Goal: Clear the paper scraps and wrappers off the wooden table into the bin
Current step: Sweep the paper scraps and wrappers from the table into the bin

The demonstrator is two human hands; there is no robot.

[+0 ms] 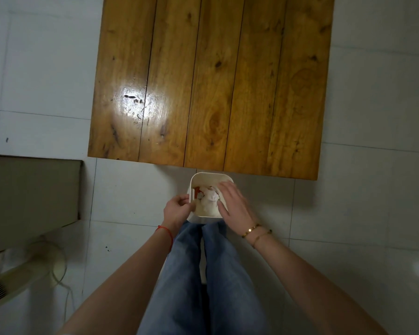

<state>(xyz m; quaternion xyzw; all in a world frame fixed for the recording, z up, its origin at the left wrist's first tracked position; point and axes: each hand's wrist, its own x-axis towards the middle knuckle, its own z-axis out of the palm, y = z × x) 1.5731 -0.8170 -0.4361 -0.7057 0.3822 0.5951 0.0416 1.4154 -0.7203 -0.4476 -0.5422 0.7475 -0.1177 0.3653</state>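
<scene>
A small white bin (pixel 205 176) stands on the floor just in front of the wooden table (pixel 211 81). Inside it lie crumpled white paper scraps (pixel 209 197) and a red-orange wrapper (pixel 198 190). My left hand (pixel 178 209) grips the bin's left rim with closed fingers. My right hand (pixel 235 204) hovers over the bin's right side, fingers spread and reaching down toward the paper, nothing visibly held. The tabletop shows only bare planks with a bright glare patch.
White floor tiles (pixel 361 201) surround the table. A beige cabinet or box (pixel 32 189) stands at the left, with a fan-like appliance (pixel 46 262) below it. My legs in blue jeans (pixel 203 274) are directly behind the bin.
</scene>
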